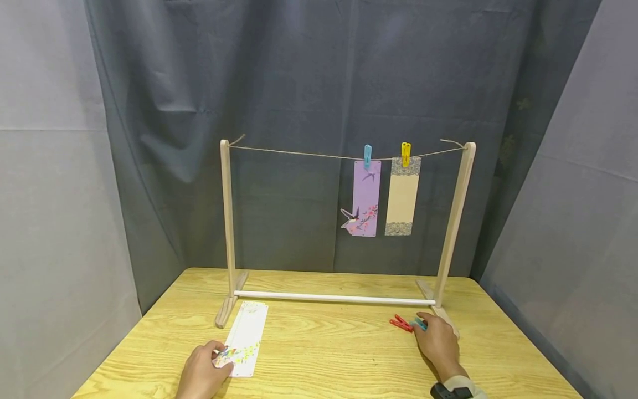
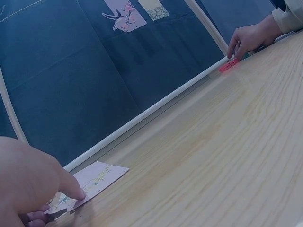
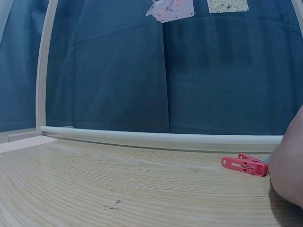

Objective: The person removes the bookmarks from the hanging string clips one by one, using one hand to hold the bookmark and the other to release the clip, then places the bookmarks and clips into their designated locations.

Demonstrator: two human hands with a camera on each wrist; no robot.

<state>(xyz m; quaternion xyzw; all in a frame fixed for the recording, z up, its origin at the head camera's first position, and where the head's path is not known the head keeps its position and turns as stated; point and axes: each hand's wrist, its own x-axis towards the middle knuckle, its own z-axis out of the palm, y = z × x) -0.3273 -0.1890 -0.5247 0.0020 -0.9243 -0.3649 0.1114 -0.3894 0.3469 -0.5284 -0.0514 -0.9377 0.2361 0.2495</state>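
Note:
In the head view my left hand (image 1: 203, 370) grips the lower left corner of a white bookmark (image 1: 248, 332) printed with yellow flowers and a bird. In the left wrist view the thumb lies on top of the bookmark (image 2: 102, 176), with fingers curled beneath its edge. At the right my right hand (image 1: 438, 341) pinches a blue clothespin (image 1: 418, 323) on the table, partly hidden by the fingers. A red clothespin (image 1: 401, 323) lies against its left side; the right wrist view shows this red clothespin (image 3: 245, 164) just beside the hand.
A wooden stand (image 1: 227, 221) carries a string (image 1: 299, 153) between two posts. A purple bookmark (image 1: 366, 191) hangs from a blue clothespin (image 1: 368, 157), a beige bookmark (image 1: 402, 197) from a yellow clothespin (image 1: 406, 154). A white rod (image 1: 334, 298) joins the feet along the table (image 1: 319, 354).

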